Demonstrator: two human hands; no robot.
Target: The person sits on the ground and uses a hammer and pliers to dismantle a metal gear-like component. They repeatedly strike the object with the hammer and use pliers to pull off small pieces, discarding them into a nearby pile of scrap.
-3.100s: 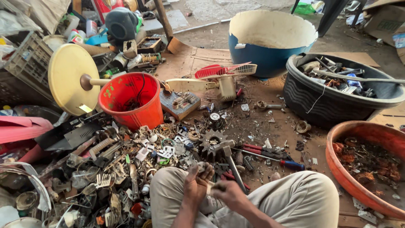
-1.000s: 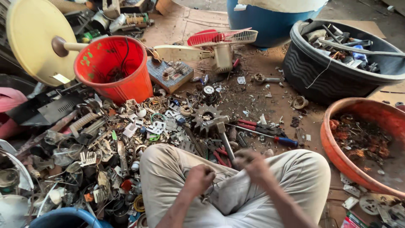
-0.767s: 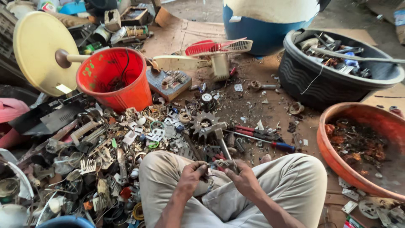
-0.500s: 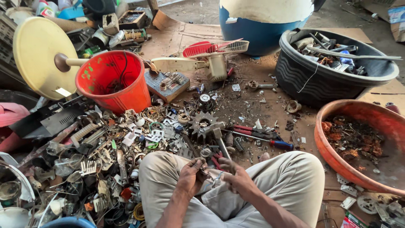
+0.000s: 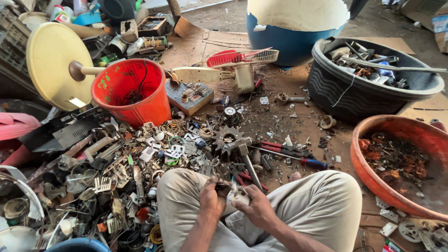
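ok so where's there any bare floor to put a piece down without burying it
Barest: the cardboard between the red fan guard and the blue tub, and the gritty floor between the black tub and the screwdriver. Crowded: the scrap heap left of both hands, below the orange bucket.

Left hand (image 5: 211, 201) and right hand (image 5: 254, 208) close together over lap, fingers curled, forearms angled inward
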